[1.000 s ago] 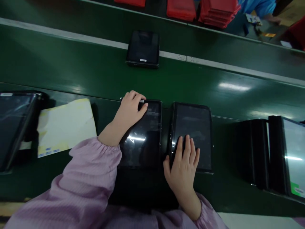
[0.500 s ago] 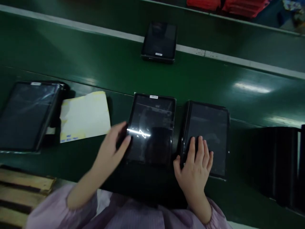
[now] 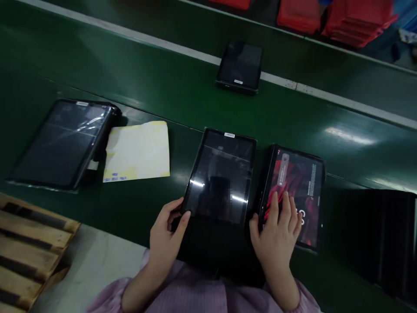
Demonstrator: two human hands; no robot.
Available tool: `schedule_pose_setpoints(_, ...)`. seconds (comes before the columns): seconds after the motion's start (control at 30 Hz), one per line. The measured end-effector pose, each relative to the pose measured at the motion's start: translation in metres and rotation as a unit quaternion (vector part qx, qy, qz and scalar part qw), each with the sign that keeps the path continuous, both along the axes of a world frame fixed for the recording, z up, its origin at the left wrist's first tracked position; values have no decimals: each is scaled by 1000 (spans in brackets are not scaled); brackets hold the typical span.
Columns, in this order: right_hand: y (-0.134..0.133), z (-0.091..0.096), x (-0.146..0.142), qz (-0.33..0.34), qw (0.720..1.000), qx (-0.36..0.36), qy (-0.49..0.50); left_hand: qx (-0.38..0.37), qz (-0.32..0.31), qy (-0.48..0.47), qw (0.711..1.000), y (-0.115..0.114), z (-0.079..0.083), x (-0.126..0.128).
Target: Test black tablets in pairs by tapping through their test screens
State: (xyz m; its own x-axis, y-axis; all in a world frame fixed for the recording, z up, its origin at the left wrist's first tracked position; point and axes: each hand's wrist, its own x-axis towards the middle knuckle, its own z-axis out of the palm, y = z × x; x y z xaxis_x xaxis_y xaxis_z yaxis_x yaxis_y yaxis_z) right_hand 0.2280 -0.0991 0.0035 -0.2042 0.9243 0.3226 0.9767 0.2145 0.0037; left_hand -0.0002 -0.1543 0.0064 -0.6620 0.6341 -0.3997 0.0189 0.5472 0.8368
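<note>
Two tablets lie side by side on the green bench in front of me. The left tablet (image 3: pixel 222 176) has a dark screen and a small white label at its top edge. My left hand (image 3: pixel 167 232) grips its near left corner with thumb and fingers. The right tablet (image 3: pixel 297 191) has a lit red screen. My right hand (image 3: pixel 276 230) rests flat on its lower left part, fingers spread on the glass.
A third tablet (image 3: pixel 240 66) lies on the green conveyor belt (image 3: pixel 163 82) farther off. Another tablet (image 3: pixel 63 141) sits at the left beside a yellow-white sheet (image 3: pixel 138 150). Red trays (image 3: pixel 355 19) stand at the back right. A wooden pallet (image 3: pixel 26 243) is low left, with dark upright items (image 3: pixel 384 234) at right.
The right tablet's screen has lit up red. My left hand slid from the top of the left tablet down to its near left corner. The view shifted left.
</note>
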Motion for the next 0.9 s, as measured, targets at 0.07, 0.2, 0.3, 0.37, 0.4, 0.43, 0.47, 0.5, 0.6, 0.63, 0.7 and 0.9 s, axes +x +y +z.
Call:
schedule_pose_setpoints(0.07,0,-1,-1,-6,1000,-2,8,-14,11,-13,1000,0,3,0)
schedule_pose_setpoints(0.2,-1,-1,-3,-17,1000,-12,18,-28,-3,-32,999,0,6,-2)
schedule_pose_setpoints(0.3,-1,0,-6,-24,1000,-14,12,-19,-39,-39,998,4,5,-7)
schedule_pose_setpoints(0.37,-2,2,-5,-22,1000,-14,-2,-8,-89,-28,996,10,2,-12)
schedule_pose_setpoints(0.4,-3,3,-2,-17,1000,-14,-9,-9,-118,-15,993,13,1,-14)
schedule_pose_setpoints(0.43,-5,6,3,-7,1000,-17,-16,-13,-145,2,989,16,0,-16)
schedule_pose_setpoints(0.47,-6,8,11,7,1000,-21,-22,-20,-168,20,985,19,-1,-19)
schedule_pose_setpoints(0.5,-8,12,22,25,999,-29,-27,-25,-189,36,981,21,-2,-21)
schedule_pose_setpoints(0.6,-16,22,70,92,993,-61,-36,-8,-246,73,966,32,-5,-34)
schedule_pose_setpoints(0.63,-19,24,90,109,991,-67,-38,4,-271,80,959,37,-7,-41)
schedule_pose_setpoints(0.7,-25,26,127,90,993,-65,-49,29,-327,90,940,53,-9,-58)
schedule_pose_setpoints(0.9,-27,26,172,-19,998,-51,11,57,-491,168,853,123,0,-110)
